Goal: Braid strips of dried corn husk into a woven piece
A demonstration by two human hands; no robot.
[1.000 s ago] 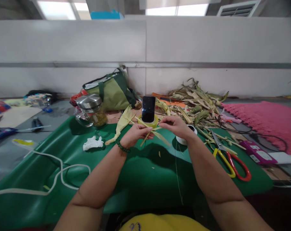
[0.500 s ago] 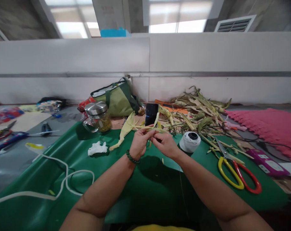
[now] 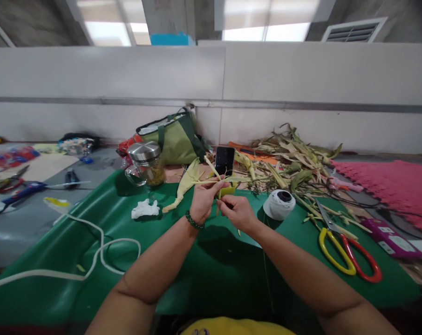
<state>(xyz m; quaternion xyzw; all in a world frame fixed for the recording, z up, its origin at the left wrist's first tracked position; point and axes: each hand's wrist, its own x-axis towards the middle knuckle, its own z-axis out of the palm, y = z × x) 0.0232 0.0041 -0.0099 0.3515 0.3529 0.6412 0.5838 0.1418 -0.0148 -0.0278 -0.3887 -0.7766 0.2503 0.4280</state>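
Pale corn husk strips (image 3: 239,179) stick out sideways and upward from my left hand (image 3: 204,197), whose thumb and fingers pinch them. Just to its right, my right hand (image 3: 239,211) is closed, its fingertips on the lower end of the same husk strips; the exact grip is partly hidden. A wide corn husk (image 3: 187,184) lies to the left of my hands. Beyond them a black phone (image 3: 225,160) stands upright. To the right sits a white thread spool (image 3: 279,204), and a thin thread hangs below my right forearm.
Red-and-yellow-handled scissors (image 3: 336,242) rest at right on the green mat (image 3: 183,293). Dried husks (image 3: 298,153) are heaped at the back right. A glass jar (image 3: 146,163), green bag (image 3: 179,139), crumpled white tissue (image 3: 145,209) and white cord (image 3: 102,237) are on the left.
My right hand has moved down slightly, away from the left fingertips. More of the husk strips now shows above my left hand. The whole view has shifted a little.
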